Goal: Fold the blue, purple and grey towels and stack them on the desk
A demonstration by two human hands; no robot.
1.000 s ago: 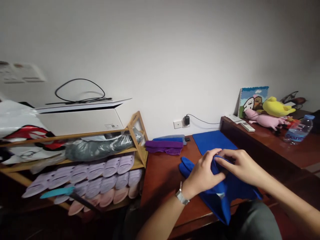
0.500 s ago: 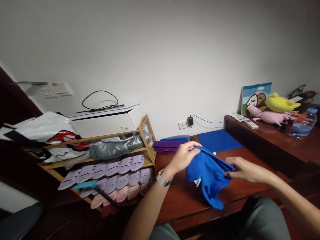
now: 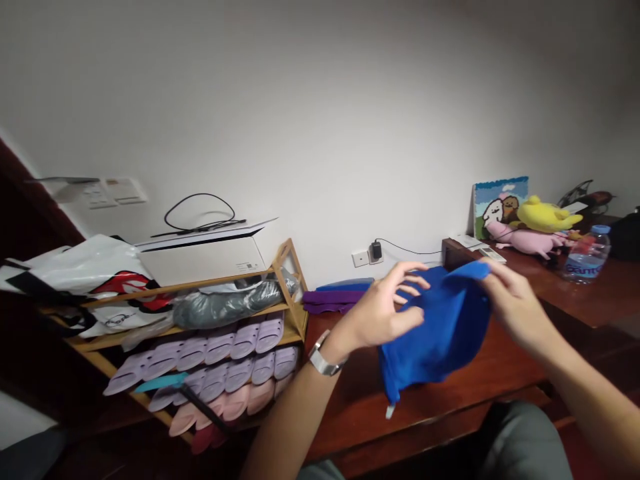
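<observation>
A blue cloth [image 3: 440, 343] with a small white label [image 3: 390, 411] at its lower left corner hangs over the reddish-brown wooden table [image 3: 350, 413]. My right hand [image 3: 517, 310] pinches its upper right edge between thumb and fingers. At the cloth's upper left is my left hand [image 3: 385, 313], its fingers spread apart and gripping nothing; whether it touches the fabric I cannot tell. Folded purple cloth [image 3: 333, 301] lies at the table's back left, with a blue folded piece [image 3: 345, 285] behind it. The hanging cloth partly hides a flat blue piece near the wall.
To the left stands a wooden rack [image 3: 295, 300] with several lilac and pink slippers, a white box [image 3: 205, 260] and a white bag [image 3: 120, 267]. A raised ledge on the right bears plush toys [image 3: 545, 215], a water bottle [image 3: 587, 257] and a picture [image 3: 500, 200]. A black plug [image 3: 376, 250] sits in the wall.
My left hand has let go of the blue cloth and spread its fingers. My right hand has risen with the cloth's edge, and the cloth has swung round, its label now lower.
</observation>
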